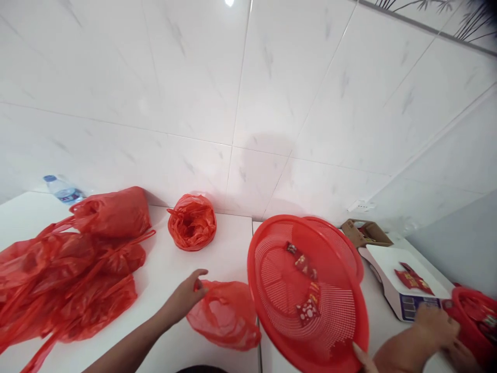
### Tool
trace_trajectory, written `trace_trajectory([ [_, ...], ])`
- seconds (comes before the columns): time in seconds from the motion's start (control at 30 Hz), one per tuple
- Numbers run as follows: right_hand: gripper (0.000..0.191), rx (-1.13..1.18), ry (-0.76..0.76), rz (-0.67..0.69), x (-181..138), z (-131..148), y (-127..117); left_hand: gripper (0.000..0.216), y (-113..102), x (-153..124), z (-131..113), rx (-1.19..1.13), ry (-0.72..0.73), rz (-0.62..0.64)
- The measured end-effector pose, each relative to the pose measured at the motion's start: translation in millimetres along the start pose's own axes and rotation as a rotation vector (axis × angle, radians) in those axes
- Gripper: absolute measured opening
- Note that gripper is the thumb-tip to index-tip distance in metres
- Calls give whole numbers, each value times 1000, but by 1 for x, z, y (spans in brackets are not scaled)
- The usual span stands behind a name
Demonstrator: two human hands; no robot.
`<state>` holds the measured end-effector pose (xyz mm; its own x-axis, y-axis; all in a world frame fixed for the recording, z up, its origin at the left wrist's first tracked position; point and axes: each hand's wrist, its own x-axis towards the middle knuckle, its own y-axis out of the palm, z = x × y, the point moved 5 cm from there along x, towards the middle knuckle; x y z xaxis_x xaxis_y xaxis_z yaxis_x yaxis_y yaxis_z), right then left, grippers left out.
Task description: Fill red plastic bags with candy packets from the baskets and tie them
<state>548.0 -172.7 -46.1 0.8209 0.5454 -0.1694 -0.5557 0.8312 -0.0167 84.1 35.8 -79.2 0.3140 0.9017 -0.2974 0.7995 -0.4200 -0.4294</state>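
My left hand [185,296] reaches over the white table [233,243] and pinches the rim of a crumpled red plastic bag [227,317]. To its right, a red mesh basket [279,290] is tipped towards me and holds a few red candy packets [308,305]. My right hand [437,325], slightly blurred, has its fingers curled at the rim of another red bag [476,324], just in front of a white scale [392,290]. A fingertip [362,357] touches the basket's near rim; I cannot tell whose it is. Another hand [462,357] shows partly under the right bag.
A heap of red plastic bags [70,274] covers the table's left side. An open red bag [192,223] stands by the tiled wall, and a water bottle [62,190] is at far left. Red packets [413,280] lie on the scale, with a cardboard box [365,233] behind it.
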Motion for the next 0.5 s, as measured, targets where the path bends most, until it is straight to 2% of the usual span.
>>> trace_trajectory([
  [0.1,30,-71,-80,-36,73,27,-16,55,-37,-4,14,145,-12,-179],
  [0.17,15,-352,-219,47,118,40,-18,59,-54,-6,19,270,-30,-229],
  [0.2,12,-461,-276,137,134,40,-13,59,-60,-7,21,342,-42,-239],
  [0.27,11,-596,-321,270,150,34,-4,52,-71,-7,24,479,-80,-215],
  [0.33,16,-647,-302,272,147,32,3,41,-79,-8,25,572,-96,-167],
  [0.4,25,-653,-244,151,128,38,4,35,-87,-8,25,601,-68,-132],
  [0.5,38,-655,-165,-9,66,40,-2,36,-99,-8,23,554,28,-139],
])
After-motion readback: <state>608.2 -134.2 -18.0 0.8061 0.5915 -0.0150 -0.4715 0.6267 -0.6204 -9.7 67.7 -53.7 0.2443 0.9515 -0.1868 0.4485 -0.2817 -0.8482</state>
